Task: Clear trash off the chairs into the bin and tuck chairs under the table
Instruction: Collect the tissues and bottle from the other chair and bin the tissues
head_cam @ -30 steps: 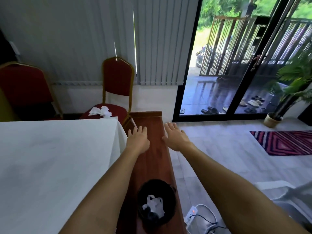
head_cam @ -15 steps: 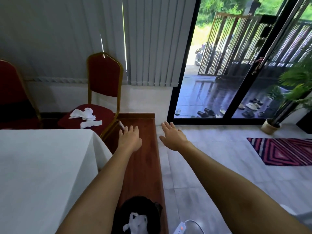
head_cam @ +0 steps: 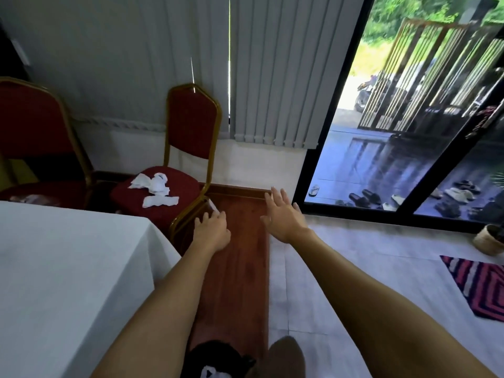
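Note:
A red chair with a gold frame (head_cam: 188, 132) stands against the wall past the table's far corner. Crumpled white tissues (head_cam: 155, 188) lie on its seat. Both my arms reach forward over a strip of brown wooden floor. My left hand (head_cam: 211, 230) is open, palm down, just right of the chair's front leg. Further right, my right hand (head_cam: 283, 214) is open too, fingers spread, holding nothing. A black bin (head_cam: 218, 360) with white trash inside shows at the bottom edge, under my left forearm. A white-clothed table (head_cam: 68, 282) fills the left.
A second red chair (head_cam: 35, 137) stands at the far left behind the table. Vertical blinds hang behind the chairs. A glass sliding door (head_cam: 409, 159) is on the right, with shoes outside. A striped rug (head_cam: 480, 290) and a basket plant pot (head_cam: 489, 240) sit on the tiled floor.
I have moved closer to the chair with tissues, so it looks nearer. The bin has slid to the bottom edge of view. Both hands stay open and stretched forward.

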